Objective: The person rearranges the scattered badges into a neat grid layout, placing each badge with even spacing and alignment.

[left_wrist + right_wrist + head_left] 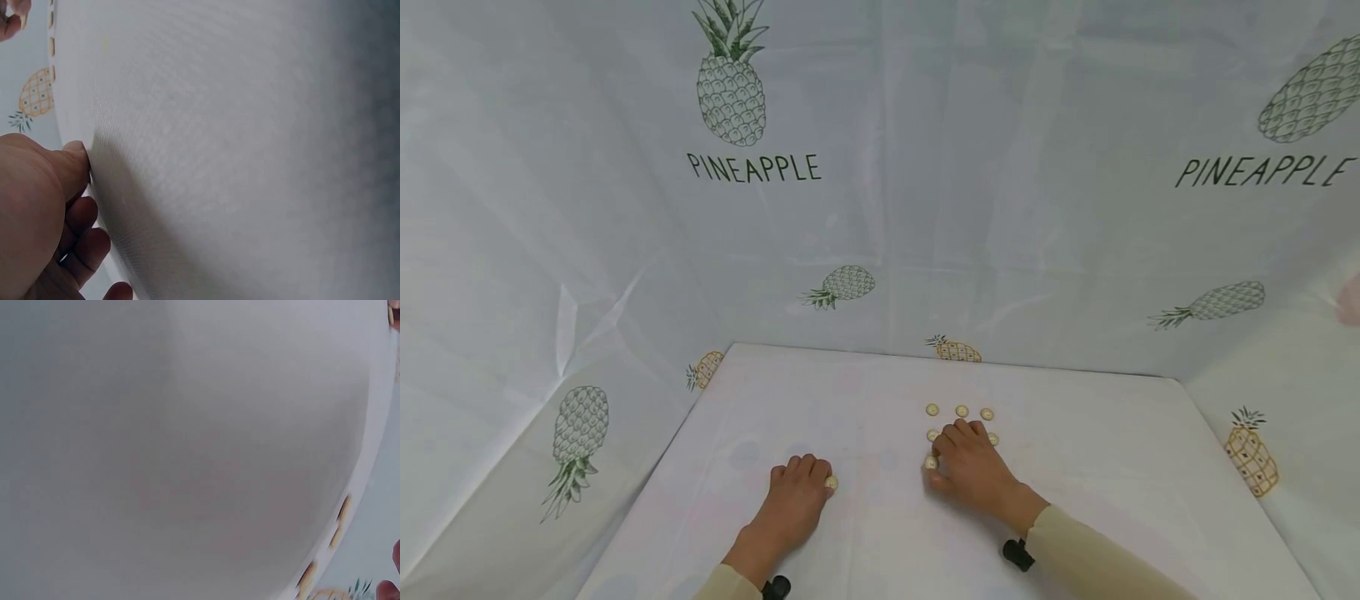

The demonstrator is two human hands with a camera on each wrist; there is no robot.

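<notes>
My left hand (pixel 799 498) is low over the left-middle of the white table, its fingers curled. A small round pale-yellow disc (pixel 831 482) is pinched at its thumb side. In the left wrist view the thumb and fingers of that hand (pixel 47 212) are bent close to the table surface. Farther right, my right hand (pixel 976 469) holds another pale-yellow disc (pixel 931 462) between thumb and fingers. Around its fingertips lie more discs: a row of three with a middle disc (pixel 962 411), one disc (pixel 932 435) at the left and one (pixel 993 438) at the right.
The white tabletop (pixel 1075 433) ends at a straight back edge. A pale curtain (pixel 1000 208) printed with pineapples hangs behind it and at both sides. Black wrist cameras (pixel 1018 554) sit below the hands.
</notes>
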